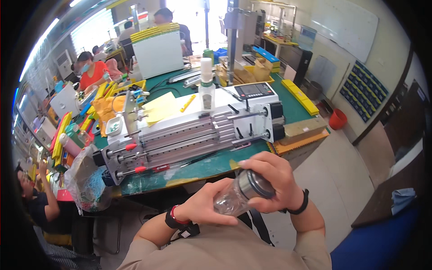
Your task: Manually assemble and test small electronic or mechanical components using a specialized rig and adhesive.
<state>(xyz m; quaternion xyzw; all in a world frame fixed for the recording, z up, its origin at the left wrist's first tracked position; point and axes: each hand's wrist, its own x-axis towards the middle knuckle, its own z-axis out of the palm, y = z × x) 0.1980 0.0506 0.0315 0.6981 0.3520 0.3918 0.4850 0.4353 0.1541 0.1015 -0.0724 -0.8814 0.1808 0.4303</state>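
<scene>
A clear bottle (230, 199) with a silver and dark lid (255, 183) is tilted in front of my chest, its lid toward the upper right. My left hand (200, 203) is wrapped round the clear body. Around the lid, the fingers of my right hand (280, 174) are closed. Beyond my hands, a metal rail machine (180, 141) with several rods and motors lies across the green workbench (198, 173). A clear bottle with a white cap (206, 92) stands upright behind its rails.
Yellow paper (162, 108), a yellow marker (187, 103) and a control panel (254, 90) lie behind the rails. A plastic bag (87, 180) hangs at the bench's left end. Several people sit farther off on the left and at the back. A red bucket (337, 119) stands on the floor at right.
</scene>
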